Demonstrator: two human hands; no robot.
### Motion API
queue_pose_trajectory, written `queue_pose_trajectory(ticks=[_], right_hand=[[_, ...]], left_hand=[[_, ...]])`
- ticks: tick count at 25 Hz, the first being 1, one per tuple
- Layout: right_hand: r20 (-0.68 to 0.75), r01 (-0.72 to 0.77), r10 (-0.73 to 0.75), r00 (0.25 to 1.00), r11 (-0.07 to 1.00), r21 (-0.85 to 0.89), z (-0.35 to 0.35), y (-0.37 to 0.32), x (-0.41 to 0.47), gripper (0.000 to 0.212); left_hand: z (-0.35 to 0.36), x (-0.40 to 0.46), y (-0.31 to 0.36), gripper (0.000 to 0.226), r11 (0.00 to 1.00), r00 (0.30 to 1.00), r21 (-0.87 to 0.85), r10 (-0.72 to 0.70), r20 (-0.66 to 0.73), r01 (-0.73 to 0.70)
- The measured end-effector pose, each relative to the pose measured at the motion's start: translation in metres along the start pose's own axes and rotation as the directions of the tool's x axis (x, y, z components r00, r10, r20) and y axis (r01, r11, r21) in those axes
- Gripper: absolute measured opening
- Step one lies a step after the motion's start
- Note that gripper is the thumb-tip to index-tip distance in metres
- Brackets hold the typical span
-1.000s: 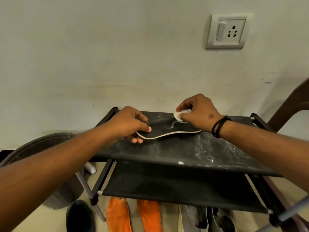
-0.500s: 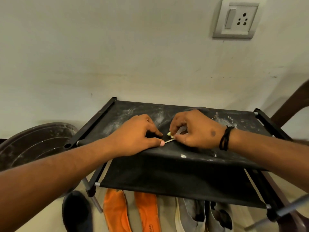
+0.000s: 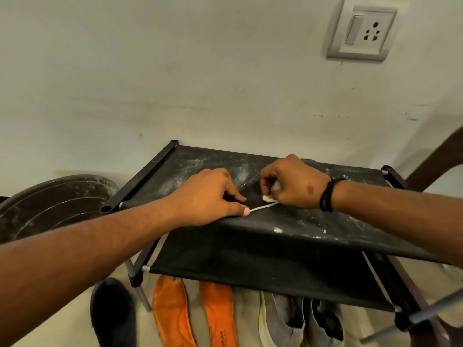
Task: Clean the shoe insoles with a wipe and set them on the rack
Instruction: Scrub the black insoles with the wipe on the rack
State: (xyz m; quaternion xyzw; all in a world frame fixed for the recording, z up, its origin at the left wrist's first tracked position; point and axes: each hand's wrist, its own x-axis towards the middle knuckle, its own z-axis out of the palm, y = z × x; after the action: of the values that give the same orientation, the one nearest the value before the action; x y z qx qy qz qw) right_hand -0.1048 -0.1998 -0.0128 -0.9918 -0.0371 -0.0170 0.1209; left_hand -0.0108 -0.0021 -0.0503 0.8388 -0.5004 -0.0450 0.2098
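A black insole with a pale edge lies on the dusty top shelf of the black fabric rack. My left hand pins its near end, thumb on the pale edge and fingers curled over it. My right hand presses a small crumpled white wipe against the insole's middle, fingers curled round the wipe. Most of the insole is hidden under both hands. Two orange insoles lie on the floor under the rack.
A pair of grey slip-on shoes sits on the floor beside the orange insoles, and a dark shoe lies at the left. A dark round tub stands left of the rack. A switch socket is on the wall.
My right hand with the wipe has slid along the insole toward my left hand. The view has shifted closer, and the insole is now mostly covered by both hands.
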Motion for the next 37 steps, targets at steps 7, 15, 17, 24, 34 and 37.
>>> queue_pose_trajectory(ticks=[7,15,17,24,34,37], right_hand=[[0.036,0.005,-0.010,0.999,0.990,0.139,0.008,-0.012,-0.011,0.013],[-0.074,0.059,-0.064,0.995,0.996,-0.061,0.017,-0.001,0.000,0.020],[-0.052,0.094,-0.102,0.993,0.985,-0.146,0.021,-0.004,-0.005,0.022],[0.033,0.031,-0.026,0.999,0.987,-0.156,0.011,-0.003,-0.007,0.016],[0.043,-0.017,0.019,0.999,0.999,-0.041,0.017,-0.018,-0.007,0.009],[0.026,-0.144,0.147,0.989,0.984,-0.108,0.010,0.003,-0.006,0.009]], left_hand=[[0.002,-0.001,-0.004,0.033,0.999,1.000,0.030,0.028,-0.011,-0.028],[0.002,-0.001,-0.005,0.034,1.000,1.000,0.010,0.027,-0.015,-0.026],[0.002,-0.001,-0.006,0.034,1.000,1.000,0.007,0.022,-0.021,-0.022],[0.003,-0.001,-0.006,0.035,1.000,0.999,-0.001,0.022,-0.026,-0.022],[0.002,-0.001,-0.005,0.035,1.000,1.000,0.000,0.020,-0.024,-0.020],[0.002,-0.001,-0.003,0.037,1.000,1.000,-0.015,0.011,-0.021,-0.011]])
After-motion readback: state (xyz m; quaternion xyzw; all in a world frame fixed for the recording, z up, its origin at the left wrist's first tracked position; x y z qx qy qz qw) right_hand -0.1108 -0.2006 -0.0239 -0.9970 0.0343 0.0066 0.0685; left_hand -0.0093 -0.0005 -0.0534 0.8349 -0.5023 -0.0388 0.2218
